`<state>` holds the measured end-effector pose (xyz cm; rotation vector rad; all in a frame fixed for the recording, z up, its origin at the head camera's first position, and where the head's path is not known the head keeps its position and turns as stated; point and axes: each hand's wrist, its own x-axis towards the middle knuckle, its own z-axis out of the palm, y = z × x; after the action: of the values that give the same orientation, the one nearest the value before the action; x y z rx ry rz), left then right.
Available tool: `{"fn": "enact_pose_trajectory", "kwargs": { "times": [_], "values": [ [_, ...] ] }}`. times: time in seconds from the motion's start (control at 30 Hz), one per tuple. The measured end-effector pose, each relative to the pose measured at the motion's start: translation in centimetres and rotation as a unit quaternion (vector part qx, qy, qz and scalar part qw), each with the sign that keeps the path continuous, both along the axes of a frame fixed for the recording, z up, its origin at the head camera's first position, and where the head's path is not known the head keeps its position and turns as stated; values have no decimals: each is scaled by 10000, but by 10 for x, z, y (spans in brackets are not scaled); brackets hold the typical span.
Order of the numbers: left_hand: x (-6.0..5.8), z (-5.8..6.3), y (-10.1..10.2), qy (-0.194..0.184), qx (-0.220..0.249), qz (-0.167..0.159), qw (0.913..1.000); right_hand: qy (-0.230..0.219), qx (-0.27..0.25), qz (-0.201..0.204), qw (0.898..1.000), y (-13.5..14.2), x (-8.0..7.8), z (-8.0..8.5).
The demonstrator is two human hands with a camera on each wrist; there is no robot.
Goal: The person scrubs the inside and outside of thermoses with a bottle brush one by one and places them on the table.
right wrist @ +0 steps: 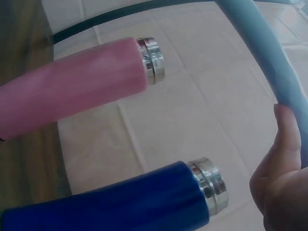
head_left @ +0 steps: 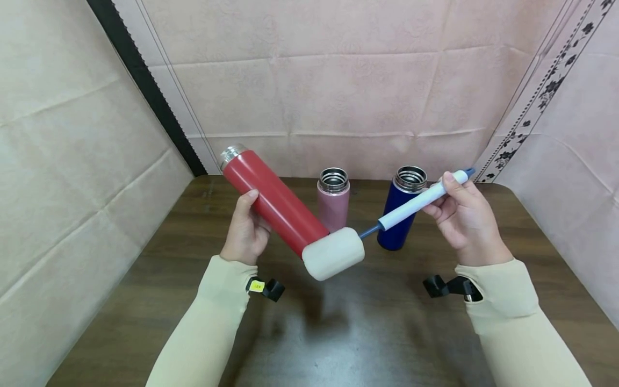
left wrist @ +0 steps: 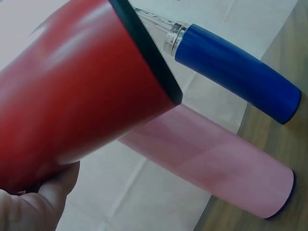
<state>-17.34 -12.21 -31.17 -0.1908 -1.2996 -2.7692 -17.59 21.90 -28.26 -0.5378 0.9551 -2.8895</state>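
The left hand (head_left: 246, 234) grips a red flask (head_left: 275, 201), steel neck (head_left: 233, 155) slanting up leftward, while the right hand (head_left: 468, 221) pinches a bottle brush (head_left: 411, 210), its white sponge head (head_left: 333, 253) (touching or not, unclear) at the flask's base, opposite the neck.

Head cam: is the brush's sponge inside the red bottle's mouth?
No, the white sponge is in full view by the lower end of the red bottle, opposite its metal neck.

Mid-frame in the head view, a white cylindrical sponge (head_left: 333, 253) hides the lower end of the tall red metal-necked bottle (head_left: 275, 201); the right wrist view's bottom edge crops the dark-blue metal-necked bottle (right wrist: 125, 204).
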Motion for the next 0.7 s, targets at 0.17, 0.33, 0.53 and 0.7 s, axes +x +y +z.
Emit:
{"fn": "enact_pose_trajectory", "kwargs": {
  "times": [0.17,0.33,0.53,0.7],
  "values": [
    [-1,1,0,60,246,130,9996,77,194,-122,9997,-5,1,-6],
    [-1,2,0,85,411,138,9990,12,297,-293,9991,-9,1,-12],
    [3,3,-5,50,358,9,9993,-296,239,-801,9961,-3,1,-12],
    [5,2,-9,-5,353,-50,9994,-413,-186,-1049,9934,2,1,-10]
  ]
}}
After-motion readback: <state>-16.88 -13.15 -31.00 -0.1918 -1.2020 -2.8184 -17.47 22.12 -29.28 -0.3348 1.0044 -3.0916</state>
